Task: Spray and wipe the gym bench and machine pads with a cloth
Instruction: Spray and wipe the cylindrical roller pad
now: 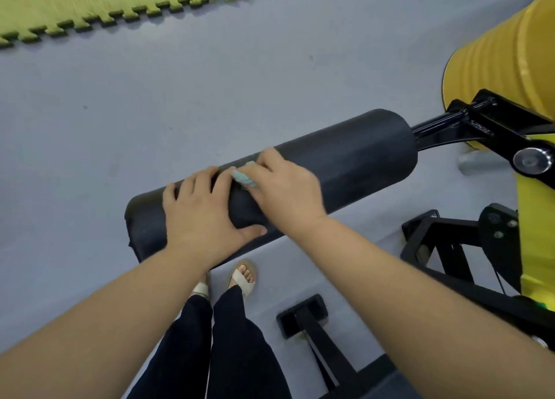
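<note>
The black roller pad (360,158) juts out sideways from the yellow and black machine (492,130), over the grey floor (150,98). Her left hand (204,215) wraps over the pad near its free end, fingers curled round it and thumb along the near side. Just beside it, the right hand (285,191) grips a teal cloth (243,179) bunched under its fingers and presses it on top of the pad.

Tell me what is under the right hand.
A light blue cloth peeks out beneath the right hand, against the black roller pad; the hand covers most of it.
</note>
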`<control>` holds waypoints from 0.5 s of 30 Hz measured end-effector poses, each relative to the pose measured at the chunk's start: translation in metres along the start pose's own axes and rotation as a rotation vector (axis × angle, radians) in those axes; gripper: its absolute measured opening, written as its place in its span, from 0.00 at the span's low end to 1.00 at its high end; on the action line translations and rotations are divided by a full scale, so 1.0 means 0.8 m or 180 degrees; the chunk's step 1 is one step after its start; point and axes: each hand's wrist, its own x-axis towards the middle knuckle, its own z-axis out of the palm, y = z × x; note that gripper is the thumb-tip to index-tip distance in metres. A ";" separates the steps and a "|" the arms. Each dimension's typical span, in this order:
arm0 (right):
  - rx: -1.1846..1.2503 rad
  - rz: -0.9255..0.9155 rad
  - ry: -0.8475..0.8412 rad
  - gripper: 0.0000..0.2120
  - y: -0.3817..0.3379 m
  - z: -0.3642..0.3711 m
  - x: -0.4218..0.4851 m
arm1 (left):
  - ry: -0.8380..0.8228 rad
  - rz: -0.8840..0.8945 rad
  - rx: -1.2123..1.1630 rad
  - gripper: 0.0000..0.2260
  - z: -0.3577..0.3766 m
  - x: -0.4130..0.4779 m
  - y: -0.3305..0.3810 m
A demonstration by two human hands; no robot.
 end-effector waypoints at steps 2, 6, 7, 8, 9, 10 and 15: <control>-0.0167 0.0008 0.0450 0.06 0.050 -0.013 -0.005 | -0.0042 0.0014 0.0127 0.43 0.004 -0.007 0.000; -0.0544 0.1538 0.0732 0.14 0.169 -0.055 -0.003 | -0.0068 0.0037 0.0265 0.44 0.004 -0.008 0.002; -0.0619 0.1902 0.0727 0.16 0.183 -0.060 -0.001 | -0.0070 0.0025 0.0232 0.44 0.003 -0.007 0.001; -0.0703 0.2142 0.0699 0.17 0.188 -0.059 0.002 | -0.0085 0.0012 0.0203 0.44 0.002 -0.006 0.001; -0.0677 0.2259 0.0665 0.17 0.180 -0.057 0.007 | -0.0090 -0.0001 0.0199 0.44 0.002 -0.005 0.001; -0.0628 0.2265 0.0666 0.17 0.164 -0.052 0.011 | -0.0090 -0.0016 0.0206 0.44 0.003 -0.005 0.002; -0.0572 0.1309 0.0262 0.13 0.038 -0.011 0.018 | -0.0090 -0.0061 0.0250 0.44 0.004 -0.002 0.006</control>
